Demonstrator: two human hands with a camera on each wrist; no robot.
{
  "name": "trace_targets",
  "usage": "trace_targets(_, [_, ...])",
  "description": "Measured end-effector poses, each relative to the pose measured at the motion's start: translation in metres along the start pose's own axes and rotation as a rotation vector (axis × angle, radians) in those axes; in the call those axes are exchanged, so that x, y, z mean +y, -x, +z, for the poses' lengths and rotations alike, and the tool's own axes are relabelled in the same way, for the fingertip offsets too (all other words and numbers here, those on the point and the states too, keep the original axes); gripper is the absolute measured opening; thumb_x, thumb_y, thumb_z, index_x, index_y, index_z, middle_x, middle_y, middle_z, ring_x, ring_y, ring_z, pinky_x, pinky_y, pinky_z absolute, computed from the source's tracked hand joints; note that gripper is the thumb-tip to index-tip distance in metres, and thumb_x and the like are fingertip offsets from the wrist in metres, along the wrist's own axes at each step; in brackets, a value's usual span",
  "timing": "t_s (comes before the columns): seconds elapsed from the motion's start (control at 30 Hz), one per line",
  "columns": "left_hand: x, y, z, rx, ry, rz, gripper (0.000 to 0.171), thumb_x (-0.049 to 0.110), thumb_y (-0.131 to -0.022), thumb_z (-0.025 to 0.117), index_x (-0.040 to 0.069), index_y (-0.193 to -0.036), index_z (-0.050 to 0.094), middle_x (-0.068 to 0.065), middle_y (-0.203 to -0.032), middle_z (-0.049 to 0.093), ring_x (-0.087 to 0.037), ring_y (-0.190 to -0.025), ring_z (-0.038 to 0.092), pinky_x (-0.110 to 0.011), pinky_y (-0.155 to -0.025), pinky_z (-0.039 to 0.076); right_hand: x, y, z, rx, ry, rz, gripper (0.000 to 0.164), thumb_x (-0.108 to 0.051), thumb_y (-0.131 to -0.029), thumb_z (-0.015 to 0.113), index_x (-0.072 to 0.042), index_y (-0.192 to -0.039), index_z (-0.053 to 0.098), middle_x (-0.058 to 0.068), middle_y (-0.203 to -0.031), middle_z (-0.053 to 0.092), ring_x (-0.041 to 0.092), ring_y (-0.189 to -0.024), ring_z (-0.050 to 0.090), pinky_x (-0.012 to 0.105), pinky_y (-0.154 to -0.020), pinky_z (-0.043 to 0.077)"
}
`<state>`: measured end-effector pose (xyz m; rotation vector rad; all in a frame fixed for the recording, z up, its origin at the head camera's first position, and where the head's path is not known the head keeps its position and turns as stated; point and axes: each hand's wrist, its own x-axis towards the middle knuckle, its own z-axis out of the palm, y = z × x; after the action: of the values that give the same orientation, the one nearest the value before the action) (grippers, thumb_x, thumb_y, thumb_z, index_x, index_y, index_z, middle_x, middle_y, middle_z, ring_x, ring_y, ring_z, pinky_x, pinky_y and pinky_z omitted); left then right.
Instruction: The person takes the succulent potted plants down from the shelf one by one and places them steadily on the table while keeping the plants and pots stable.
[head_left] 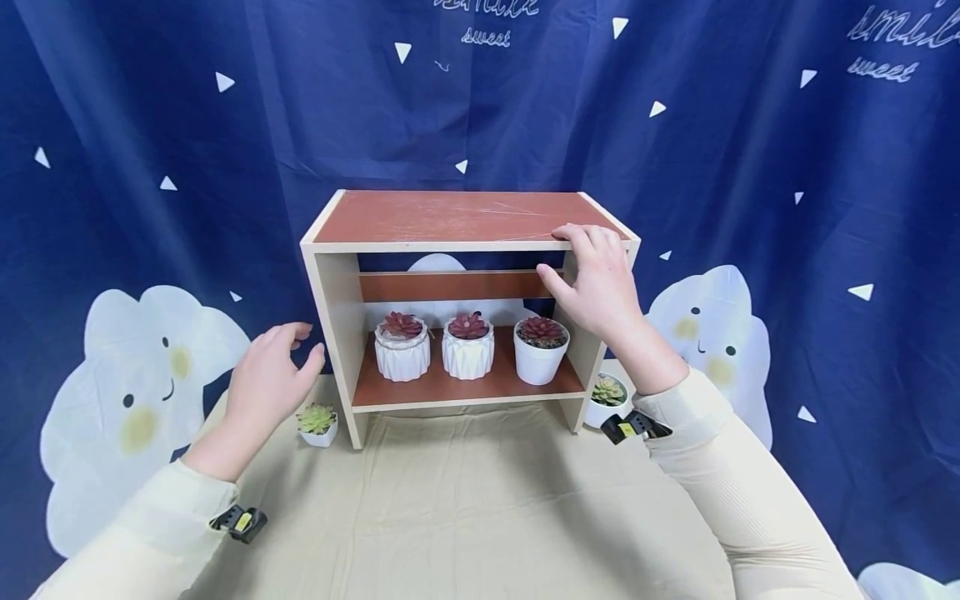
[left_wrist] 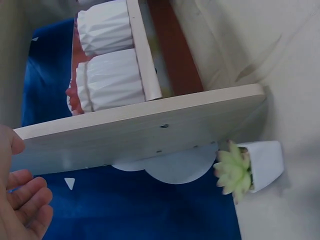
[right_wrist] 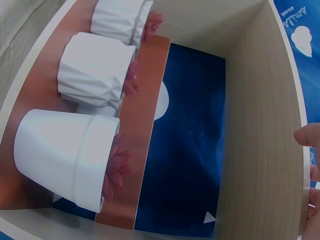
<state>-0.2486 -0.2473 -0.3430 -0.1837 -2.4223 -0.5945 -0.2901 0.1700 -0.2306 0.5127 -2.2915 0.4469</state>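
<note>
A small wooden shelf unit (head_left: pixel 450 215) with a reddish-brown top stands in the middle of the head view. On its lower board sit two ribbed white pots (head_left: pixel 402 360) (head_left: pixel 468 354) and a smooth white pot (head_left: pixel 538 363), each holding a dark red succulent. My right hand (head_left: pixel 600 279) touches the top's front right edge with its fingertips, the thumb spread away below. My left hand (head_left: pixel 266 375) hovers beside the left side panel (left_wrist: pixel 135 127), fingers loosely bent around nothing. Any contact with the panel is hard to judge.
A small white pot with a green succulent (head_left: pixel 317 423) stands outside the unit on the left. Another potted green succulent (head_left: pixel 607 393) stands at the right, partly behind the right wrist strap. Beige cloth (head_left: pixel 465 500) covers the table; a blue curtain (head_left: pixel 315 108) hangs behind.
</note>
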Motion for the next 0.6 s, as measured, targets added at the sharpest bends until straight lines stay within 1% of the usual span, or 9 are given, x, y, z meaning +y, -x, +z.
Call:
trace_targets(0.23, [0.007,-0.010,-0.009,0.037,0.004,0.053,0.036,0.023,-0.094,0.059,-0.004,-0.117,0.065,-0.025,-0.109,0.067,-0.042,-0.102,0.061,-0.058,-0.086,0.046,-0.001,0.000,0.000,0.001,-0.002,-0.003,0.048,-0.037,-0.093,0.068,-0.009,-0.131,0.058,0.016,-0.129,0.057,0.037,-0.127,0.042,0.050,-0.109,0.030])
trace_targets(0.5, [0.013,-0.017,-0.021,0.048,0.013,0.044,0.037,0.023,-0.095,0.059,-0.004,-0.121,0.064,-0.025,-0.113,0.066,-0.041,-0.105,0.060,-0.059,-0.087,0.045,-0.002,0.001,-0.001,0.005,-0.005,-0.008,0.048,-0.036,-0.092,0.068,-0.009,-0.131,0.058,0.016,-0.129,0.058,0.037,-0.126,0.043,0.050,-0.109,0.030])
trace_targets(0.6, [0.015,-0.020,-0.025,0.062,0.009,0.057,0.037,0.022,-0.095,0.059,-0.004,-0.121,0.063,-0.025,-0.113,0.066,-0.042,-0.104,0.060,-0.058,-0.087,0.045,-0.002,0.001,-0.001,0.003,-0.005,-0.007,0.048,-0.037,-0.092,0.068,-0.009,-0.131,0.058,0.016,-0.129,0.057,0.037,-0.127,0.042,0.050,-0.109,0.030])
